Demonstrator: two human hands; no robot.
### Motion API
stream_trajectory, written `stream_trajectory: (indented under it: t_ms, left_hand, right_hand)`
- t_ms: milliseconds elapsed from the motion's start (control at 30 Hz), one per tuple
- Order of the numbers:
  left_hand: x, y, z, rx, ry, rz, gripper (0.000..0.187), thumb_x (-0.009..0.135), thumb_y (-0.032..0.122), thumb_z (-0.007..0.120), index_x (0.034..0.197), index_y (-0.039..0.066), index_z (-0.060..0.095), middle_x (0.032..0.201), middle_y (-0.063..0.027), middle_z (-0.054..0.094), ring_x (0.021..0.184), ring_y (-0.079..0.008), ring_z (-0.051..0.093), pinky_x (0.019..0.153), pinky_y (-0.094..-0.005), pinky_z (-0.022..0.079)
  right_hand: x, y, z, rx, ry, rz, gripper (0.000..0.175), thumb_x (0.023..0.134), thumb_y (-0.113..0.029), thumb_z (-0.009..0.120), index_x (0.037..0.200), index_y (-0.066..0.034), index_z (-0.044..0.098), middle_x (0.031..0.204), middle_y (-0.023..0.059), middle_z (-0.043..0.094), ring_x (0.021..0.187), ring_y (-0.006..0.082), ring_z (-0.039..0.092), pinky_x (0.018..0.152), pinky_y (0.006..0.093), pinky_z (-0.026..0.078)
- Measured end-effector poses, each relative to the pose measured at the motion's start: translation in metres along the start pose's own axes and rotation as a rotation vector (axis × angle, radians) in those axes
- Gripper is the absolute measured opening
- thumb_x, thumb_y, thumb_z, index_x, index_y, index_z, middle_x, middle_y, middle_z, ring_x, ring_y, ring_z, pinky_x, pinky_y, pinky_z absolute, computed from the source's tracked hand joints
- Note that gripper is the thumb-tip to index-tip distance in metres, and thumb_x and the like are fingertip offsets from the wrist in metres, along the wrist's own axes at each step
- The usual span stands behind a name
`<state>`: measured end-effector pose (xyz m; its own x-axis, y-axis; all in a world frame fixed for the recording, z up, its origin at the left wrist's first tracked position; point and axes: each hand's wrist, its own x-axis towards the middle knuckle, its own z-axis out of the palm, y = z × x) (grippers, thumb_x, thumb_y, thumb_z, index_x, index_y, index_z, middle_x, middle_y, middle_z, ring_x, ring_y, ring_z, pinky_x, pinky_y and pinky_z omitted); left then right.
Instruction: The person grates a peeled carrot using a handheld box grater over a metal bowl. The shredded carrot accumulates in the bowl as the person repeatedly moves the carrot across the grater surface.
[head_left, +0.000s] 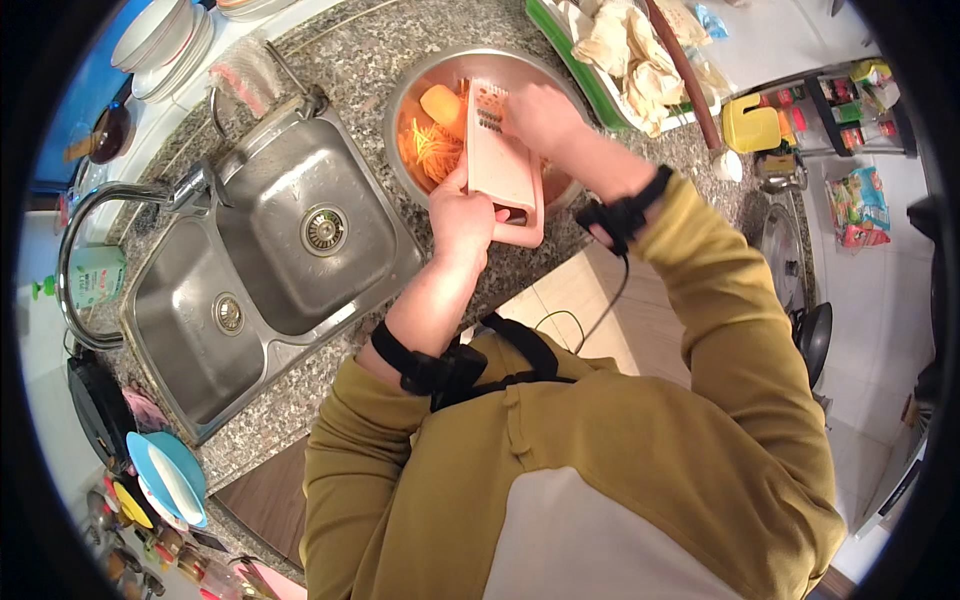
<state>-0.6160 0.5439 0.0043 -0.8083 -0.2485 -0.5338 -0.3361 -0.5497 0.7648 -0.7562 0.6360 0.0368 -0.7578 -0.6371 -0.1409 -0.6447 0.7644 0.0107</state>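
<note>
A pink plastic grater (504, 176) leans into a round metal bowl (517, 61) on the granite counter. My left hand (463, 217) grips the grater's lower end by its handle opening. Over the grating holes at the upper end, my right hand (544, 120) is curled, with its fingers bent down; whatever it may hold is hidden under them. To the left of the grater, orange shreds (435, 152) lie in the bowl. A larger orange chunk (442, 103), with a smooth face, rests above the shreds and close to the grater's edge.
A double-basin steel sink (292, 262) with a curved faucet (97, 199) lies left of the bowl. Beyond the bowl, a green-rimmed tray (577, 67) holds crumpled cloth (630, 52), with a wooden rod (684, 71) across it. A yellow container (750, 126) stands at right.
</note>
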Motion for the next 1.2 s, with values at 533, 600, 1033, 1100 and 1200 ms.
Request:
stream_trajectory:
  t_ms: [533,600,1033,1100,1200]
  left_hand:
    - [0.001,0.003,0.002,-0.021,-0.019,0.012,0.055,0.090,-0.012,0.038,0.134,0.013,0.058,0.121,-0.0058,0.063,0.093,-0.0168,0.063,0.064,-0.0295,0.056]
    - [-0.002,0.003,0.003,-0.021,-0.025,0.000,0.054,0.090,-0.012,0.038,0.134,0.013,0.058,0.121,-0.0062,0.063,0.092,-0.0175,0.064,0.064,-0.0292,0.056]
    - [0.027,-0.022,-0.013,0.551,0.026,0.428,0.066,0.080,-0.002,0.055,0.144,-0.003,0.040,0.128,-0.0225,0.055,0.108,-0.0280,0.061,0.089,-0.0362,0.052]
    - [0.021,-0.026,-0.018,0.678,-0.011,0.527,0.070,0.078,0.004,0.060,0.143,-0.006,0.039,0.135,-0.0268,0.046,0.122,-0.0340,0.052,0.102,-0.0392,0.044]
    - [0.002,-0.025,-0.026,0.860,0.064,0.730,0.063,0.079,0.003,0.059,0.140,-0.004,0.045,0.130,-0.0245,0.050,0.121,-0.0320,0.054,0.099,-0.0377,0.046]
  right_hand:
    - [-0.003,0.010,0.028,-0.026,-0.056,-0.069,0.024,0.084,-0.015,0.053,0.077,-0.0009,0.071,0.081,0.0215,0.069,0.076,0.0366,0.069,0.072,0.0438,0.057]
    - [0.010,0.015,0.026,-0.042,-0.095,0.042,0.023,0.085,-0.015,0.053,0.082,-0.0014,0.072,0.085,0.0205,0.070,0.083,0.0345,0.070,0.077,0.0429,0.057]
    - [-0.060,0.074,-0.018,1.557,-0.152,0.200,0.027,0.101,-0.020,0.055,0.119,-0.0012,0.063,0.098,0.0054,0.070,0.085,0.0105,0.065,0.078,0.0239,0.055]
    - [-0.076,0.065,-0.023,1.650,-0.128,0.070,0.027,0.101,-0.020,0.055,0.119,-0.0016,0.063,0.099,0.0058,0.070,0.085,0.0105,0.066,0.079,0.0239,0.055]
    - [-0.097,0.042,-0.041,1.533,-0.081,-0.094,0.026,0.099,-0.017,0.058,0.120,-0.0036,0.065,0.096,0.0055,0.071,0.084,0.0100,0.066,0.078,0.0239,0.054]
